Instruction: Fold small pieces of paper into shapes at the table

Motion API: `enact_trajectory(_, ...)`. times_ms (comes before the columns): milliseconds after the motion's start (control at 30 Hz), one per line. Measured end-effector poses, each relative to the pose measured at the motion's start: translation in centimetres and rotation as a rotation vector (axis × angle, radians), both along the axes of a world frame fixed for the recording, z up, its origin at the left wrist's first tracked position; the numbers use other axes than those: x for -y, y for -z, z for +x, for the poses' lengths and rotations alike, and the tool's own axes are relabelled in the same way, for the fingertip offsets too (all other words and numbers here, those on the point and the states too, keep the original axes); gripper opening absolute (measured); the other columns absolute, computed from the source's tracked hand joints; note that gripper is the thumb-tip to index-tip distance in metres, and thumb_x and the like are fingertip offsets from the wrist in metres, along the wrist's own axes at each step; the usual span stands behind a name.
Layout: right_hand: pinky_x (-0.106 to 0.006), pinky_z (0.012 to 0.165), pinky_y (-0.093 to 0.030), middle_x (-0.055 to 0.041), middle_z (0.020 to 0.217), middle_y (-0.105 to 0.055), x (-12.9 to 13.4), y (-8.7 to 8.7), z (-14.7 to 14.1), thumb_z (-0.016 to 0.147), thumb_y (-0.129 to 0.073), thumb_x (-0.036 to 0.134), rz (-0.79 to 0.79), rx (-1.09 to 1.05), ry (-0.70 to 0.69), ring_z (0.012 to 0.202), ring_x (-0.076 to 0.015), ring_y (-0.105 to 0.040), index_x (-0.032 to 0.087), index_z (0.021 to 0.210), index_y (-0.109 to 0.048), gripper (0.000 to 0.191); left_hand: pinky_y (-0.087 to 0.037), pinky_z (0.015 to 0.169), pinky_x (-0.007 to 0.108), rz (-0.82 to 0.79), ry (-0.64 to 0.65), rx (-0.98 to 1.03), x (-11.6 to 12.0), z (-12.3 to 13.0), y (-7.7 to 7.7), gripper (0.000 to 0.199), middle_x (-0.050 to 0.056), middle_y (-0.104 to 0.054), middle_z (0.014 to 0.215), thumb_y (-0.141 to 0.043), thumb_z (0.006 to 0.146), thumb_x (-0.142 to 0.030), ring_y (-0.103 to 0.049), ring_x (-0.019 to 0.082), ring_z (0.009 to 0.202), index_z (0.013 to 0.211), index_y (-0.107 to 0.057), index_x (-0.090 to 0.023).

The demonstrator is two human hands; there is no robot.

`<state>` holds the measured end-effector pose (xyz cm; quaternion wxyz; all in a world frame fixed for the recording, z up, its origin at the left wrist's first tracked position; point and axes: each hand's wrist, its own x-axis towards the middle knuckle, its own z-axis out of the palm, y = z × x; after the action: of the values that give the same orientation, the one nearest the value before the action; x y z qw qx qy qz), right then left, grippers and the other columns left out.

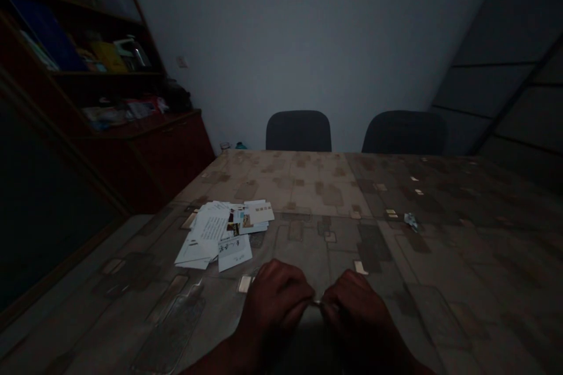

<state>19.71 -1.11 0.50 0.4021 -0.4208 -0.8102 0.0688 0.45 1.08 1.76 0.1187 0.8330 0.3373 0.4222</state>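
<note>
In the dim light, my left hand and my right hand meet low in the middle, above the near part of the table. Both are closed, thumbs and fingers pinched together. A thin, pale edge shows in the small gap between the fingertips. Its kind is too dark and too covered to make out. Beyond my left hand lies a loose pile of printed cards and papers, overlapping one another. One white card at the pile's near side carries dark handwriting-like characters.
A patterned cloth covers the table. To the right lies a small crumpled scrap. Two dark chairs, one left and one right, stand at the far edge. A reddish cabinet with filled shelves rises on the left.
</note>
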Motion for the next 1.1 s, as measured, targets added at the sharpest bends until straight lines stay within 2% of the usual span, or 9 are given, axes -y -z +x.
enact_trajectory(67,-0.028,0.062,-0.035,-0.0002,0.062,-0.056,-0.1,-0.4,0.1,0.085,-0.048,0.007,0.049,0.027,-0.051,0.062,-0.0153,-0.05,0.019,0.072,-0.053,0.018,-0.038,0.066,0.029,0.049,0.018,-0.039,-0.1,-0.1,0.1,0.019,0.003,-0.067,0.074,-0.053,0.092,-0.015,-0.057,0.017,0.071,0.078,-0.066,-0.019)
enact_trajectory(167,-0.028,0.062,-0.035,-0.0007,0.064,-0.059,-0.5,-0.5,0.5,0.086,-0.051,0.009,0.063,0.085,-0.138,0.064,-0.0156,-0.05,0.02,0.075,-0.056,0.016,-0.037,0.065,0.029,0.04,0.047,-0.073,-0.2,-0.1,0.7,0.026,0.003,-0.065,0.072,-0.047,0.096,-0.018,-0.055,0.016,0.069,0.075,-0.063,-0.018)
enact_trajectory(300,-0.03,0.065,-0.033,0.0,0.067,-0.061,-1.1,0.5,1.3,0.087,-0.053,0.012,0.068,0.194,-0.179,0.068,-0.0165,-0.05,0.022,0.076,-0.06,0.016,-0.033,0.063,0.029,0.083,0.067,-0.171,-0.3,0.1,2.0,0.029,0.002,-0.064,0.07,-0.045,0.097,-0.016,-0.053,0.015,0.066,0.072,-0.061,-0.018)
enact_trajectory(433,-0.032,0.064,-0.03,0.0011,0.062,-0.056,-1.3,1.5,1.4,0.086,-0.056,0.01,0.026,0.321,-0.18,0.064,-0.016,-0.046,0.022,0.062,-0.055,0.027,-0.032,0.062,0.029,0.134,0.096,-0.278,0.0,0.2,2.8,0.032,0.001,-0.061,0.067,-0.043,0.096,-0.01,-0.049,0.014,0.064,0.07,-0.06,-0.019)
enact_trajectory(500,-0.033,0.064,-0.029,0.0015,0.06,-0.054,-1.3,1.7,1.3,0.083,-0.059,0.009,0.01,0.407,-0.175,0.062,-0.0157,-0.044,0.022,0.058,-0.053,0.029,-0.032,0.061,0.029,0.078,0.11,-0.3,0.2,0.0,2.9,0.032,0.0,-0.058,0.065,-0.043,0.096,-0.011,-0.048,0.014,0.062,0.069,-0.059,-0.018)
enact_trajectory(600,-0.033,0.063,-0.027,0.0018,0.058,-0.054,-1.4,1.6,1.2,0.079,-0.062,0.008,0.001,0.521,-0.183,0.06,-0.0156,-0.042,0.022,0.056,-0.054,0.028,-0.035,0.064,0.027,-0.136,0.123,-0.313,0.6,-0.7,2.6,0.024,0.0,-0.059,0.07,-0.05,0.096,-0.016,-0.05,0.014,0.067,0.075,-0.06,-0.019)
enact_trajectory(733,-0.034,0.065,-0.028,0.0015,0.059,-0.058,-1.9,0.9,1.5,0.08,-0.063,0.013,-0.014,0.479,-0.225,0.063,-0.0166,-0.047,0.023,0.059,-0.06,0.023,-0.037,0.073,0.028,-0.312,0.199,-0.362,0.9,-2.0,2.2,0.008,0.0,-0.064,0.086,-0.057,0.096,-0.025,-0.054,0.016,0.08,0.091,-0.063,-0.022)
enact_trajectory(867,-0.033,0.067,-0.032,0.0005,0.066,-0.065,-2.1,0.0,1.8,0.086,-0.059,0.015,-0.13,0.368,-0.29,0.068,-0.0167,-0.055,0.022,0.068,-0.064,0.02,-0.038,0.078,0.029,-0.362,0.215,-0.351,1.0,-2.4,2.2,0.008,0.001,-0.065,0.094,-0.056,0.096,-0.027,-0.054,0.018,0.087,0.1,-0.062,-0.023)
enact_trajectory(1100,-0.034,0.071,-0.034,-0.0003,0.074,-0.067,-1.8,-0.5,2.1,0.09,-0.059,0.017,-0.308,0.31,-0.305,0.076,-0.019,-0.058,0.021,0.075,-0.064,0.017,-0.039,0.074,0.026,-0.363,0.209,-0.355,1.3,-1.8,1.3,0.013,0.0,-0.062,0.084,-0.054,0.097,-0.023,-0.054,0.015,0.079,0.088,-0.062,-0.019)
